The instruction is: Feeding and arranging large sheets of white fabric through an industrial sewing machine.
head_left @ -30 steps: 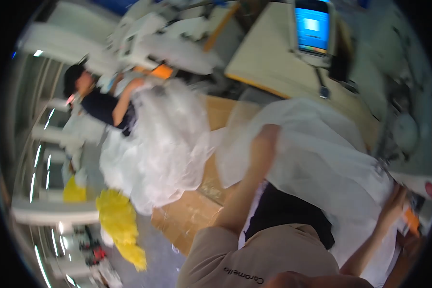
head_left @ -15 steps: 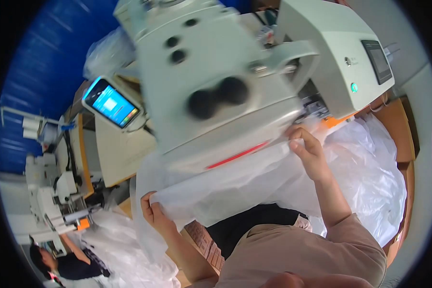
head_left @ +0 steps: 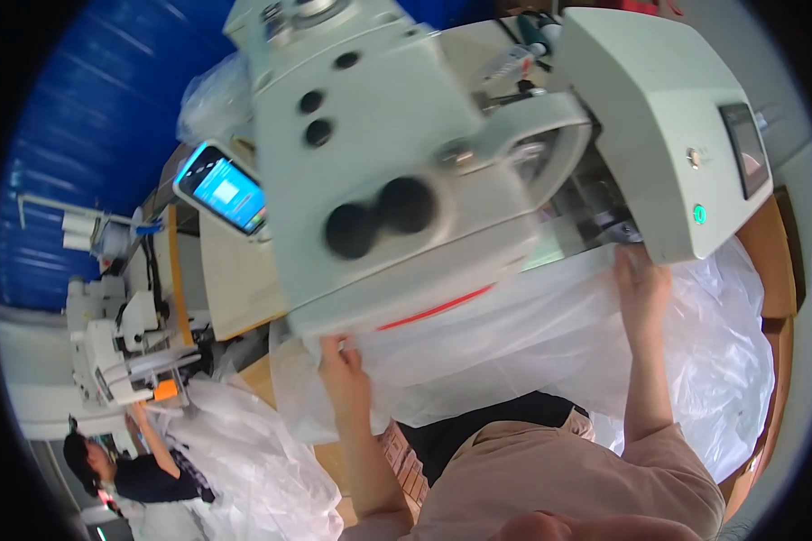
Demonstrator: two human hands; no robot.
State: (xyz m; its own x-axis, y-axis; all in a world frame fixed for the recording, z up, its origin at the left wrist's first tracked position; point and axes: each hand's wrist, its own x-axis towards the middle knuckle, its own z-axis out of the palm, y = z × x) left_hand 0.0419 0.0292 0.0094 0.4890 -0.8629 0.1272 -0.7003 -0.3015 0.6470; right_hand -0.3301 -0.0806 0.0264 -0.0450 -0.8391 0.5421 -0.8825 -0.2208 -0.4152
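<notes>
- A wide, thin, translucent white sheet (head_left: 487,365) is spread along the near side of a large, pale grey-green machine head (head_left: 397,117) with a red stripe; its far edge is partly hidden beneath it.
- The left hand (head_left: 345,374) has been brought in closer to the machine head's near left corner, where the sheet seems pinched between curled fingers and thumb.
- The right hand (head_left: 642,298) has been shifted farther to the right of the machine head, just below a pale, boxy control unit (head_left: 650,135) with a green-lit button; with its fingertips obscured, whether it is clamped cannot be told.
- Compared with half a second ago, the sheet's edge can be judged better lined up with the machine head.
</notes>
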